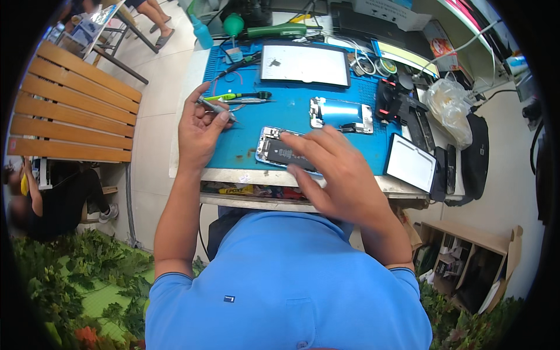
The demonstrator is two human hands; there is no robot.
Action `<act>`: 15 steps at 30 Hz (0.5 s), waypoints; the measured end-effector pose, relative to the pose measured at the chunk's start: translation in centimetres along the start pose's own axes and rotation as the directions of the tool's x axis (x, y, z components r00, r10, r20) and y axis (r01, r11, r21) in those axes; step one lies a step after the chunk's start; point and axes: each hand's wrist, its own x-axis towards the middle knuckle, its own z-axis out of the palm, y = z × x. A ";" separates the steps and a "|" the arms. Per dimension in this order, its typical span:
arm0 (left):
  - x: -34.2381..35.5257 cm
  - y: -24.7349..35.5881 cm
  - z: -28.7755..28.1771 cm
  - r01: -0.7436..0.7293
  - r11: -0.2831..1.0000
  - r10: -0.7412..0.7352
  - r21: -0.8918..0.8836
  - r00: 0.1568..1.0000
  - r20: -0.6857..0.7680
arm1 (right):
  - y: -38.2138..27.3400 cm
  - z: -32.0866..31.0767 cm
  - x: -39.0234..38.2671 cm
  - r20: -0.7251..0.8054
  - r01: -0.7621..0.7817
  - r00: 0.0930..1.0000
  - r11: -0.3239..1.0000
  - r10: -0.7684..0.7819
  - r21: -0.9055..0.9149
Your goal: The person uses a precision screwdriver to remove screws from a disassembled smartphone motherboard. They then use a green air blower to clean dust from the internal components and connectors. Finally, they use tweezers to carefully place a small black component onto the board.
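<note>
In my left hand (201, 131) is a slim silver screwdriver (217, 109), held between thumb and fingers with its thin tip pointing down to the right. An opened phone (280, 150) lies on the blue work mat (233, 143), its black battery and inner parts showing. Over the phone's right part reaches my right hand (338, 169), slightly blurred, thumb and fingers apart near its two long edges. Whether they touch it I cannot tell. The detached phone screen (341, 115) lies beyond that hand. Right of my left hand are a green-and-black tool (242, 95) and metal tweezers (251, 101).
A white board in a dark frame (303, 64) lies at the mat's back. To the right are a smaller white tray (410, 162), a black clamp-like holder (394, 99) and a plastic bag (449, 108). A wooden slatted bench (76, 105) stands left; another person sits beyond it.
</note>
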 end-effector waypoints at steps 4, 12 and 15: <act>0.0 -0.4 -0.5 0.001 0.999 0.000 -0.049 0.999 0.038 | 2.7 3.6 1.8 0.073 -0.002 0.997 0.992 0.012 -0.129; -0.1 -0.6 -0.6 0.013 0.997 -0.008 -0.075 0.998 0.067 | 4.7 8.0 4.2 0.121 0.108 0.990 0.946 -0.074 -0.305; -0.1 -0.7 -0.6 0.010 0.996 -0.003 -0.093 0.998 0.068 | 5.5 8.9 4.6 0.115 0.104 0.991 0.952 -0.073 -0.289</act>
